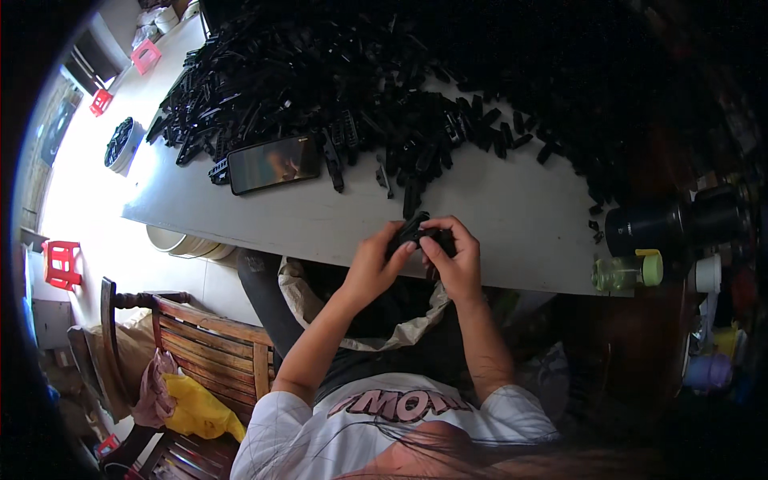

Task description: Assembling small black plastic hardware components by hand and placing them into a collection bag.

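Close to the table's near edge, my left hand [374,260] and my right hand [458,262] come together around a small black plastic piece [413,227]. Fingers of both hands are closed on it, and they cover much of its shape. Just beyond it, a big heap of similar black plastic parts [304,80] spreads over the grey-white table [496,204]. A phone [274,165] with a lit screen leans at the heap's near edge. Below my hands, an open pale sack [298,298] lies across my lap; its inside is dark.
At the table's right end are a green-lidded bottle [620,274] and a black cylindrical container [644,230]. A wooden bench [212,332] with a yellow cloth [200,406] is at my left. Farther left are a red stool [62,265] and a tub of black parts [122,146].
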A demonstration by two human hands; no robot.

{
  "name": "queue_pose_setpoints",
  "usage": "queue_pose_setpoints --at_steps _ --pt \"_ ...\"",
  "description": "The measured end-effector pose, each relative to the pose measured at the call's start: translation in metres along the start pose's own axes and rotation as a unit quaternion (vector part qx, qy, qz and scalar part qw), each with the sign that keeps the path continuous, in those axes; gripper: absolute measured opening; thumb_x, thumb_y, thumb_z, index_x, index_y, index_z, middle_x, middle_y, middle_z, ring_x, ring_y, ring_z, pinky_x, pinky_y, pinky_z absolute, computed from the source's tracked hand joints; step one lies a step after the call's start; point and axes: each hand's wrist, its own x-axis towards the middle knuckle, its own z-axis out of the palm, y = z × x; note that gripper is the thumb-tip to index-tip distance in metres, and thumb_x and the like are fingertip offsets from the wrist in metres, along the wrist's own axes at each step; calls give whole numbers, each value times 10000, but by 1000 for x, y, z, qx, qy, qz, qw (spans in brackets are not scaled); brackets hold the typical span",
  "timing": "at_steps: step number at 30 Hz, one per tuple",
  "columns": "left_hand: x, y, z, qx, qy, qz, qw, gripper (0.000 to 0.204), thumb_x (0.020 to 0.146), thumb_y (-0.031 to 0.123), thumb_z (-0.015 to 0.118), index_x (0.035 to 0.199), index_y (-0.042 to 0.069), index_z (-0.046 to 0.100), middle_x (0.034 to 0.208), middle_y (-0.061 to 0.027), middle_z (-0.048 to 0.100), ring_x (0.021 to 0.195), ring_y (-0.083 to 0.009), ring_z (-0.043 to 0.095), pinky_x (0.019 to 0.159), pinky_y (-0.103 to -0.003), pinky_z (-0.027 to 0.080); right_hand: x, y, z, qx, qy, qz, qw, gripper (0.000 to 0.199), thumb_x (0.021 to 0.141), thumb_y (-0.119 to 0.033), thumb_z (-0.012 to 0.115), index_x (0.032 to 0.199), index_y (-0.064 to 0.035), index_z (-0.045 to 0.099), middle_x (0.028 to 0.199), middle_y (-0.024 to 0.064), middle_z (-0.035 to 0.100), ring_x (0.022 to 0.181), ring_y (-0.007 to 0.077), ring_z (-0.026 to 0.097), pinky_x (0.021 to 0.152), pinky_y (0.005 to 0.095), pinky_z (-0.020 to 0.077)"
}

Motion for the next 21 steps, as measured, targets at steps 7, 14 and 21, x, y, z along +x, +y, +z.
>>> queue_pose_setpoints --at_steps 7,14,21 --pt "-10 0 -1 -121 -86 -25 989 346 876 111 528 1185 -28 455 785 -103 592 631 -122 554 571 -271 452 -1 7 4 -265 139 -175 938 298 790 -165 685 1026 -26 569 936 59 572 639 108 557 556 257 462" --pt "2 -9 4 63 -56 102 991 289 861 66 504 1140 -7 519 914 -171 611 798 -296 611 696 -329 468 -2 16 -5 152 85 70 982 190 788 -136 669 935 -39 597 799 11 590 619 83 529 509 236 435" --pt "52 -24 -43 264 103 125 951 339 808 -23 463 1127 44 555 1140 -156 556 1061 -336 510 865 -402 421 117 21 -117 -346 245 -33 905 184 757 -88 640 917 -51 557 827 80 600 811 201 594 721 337 473"
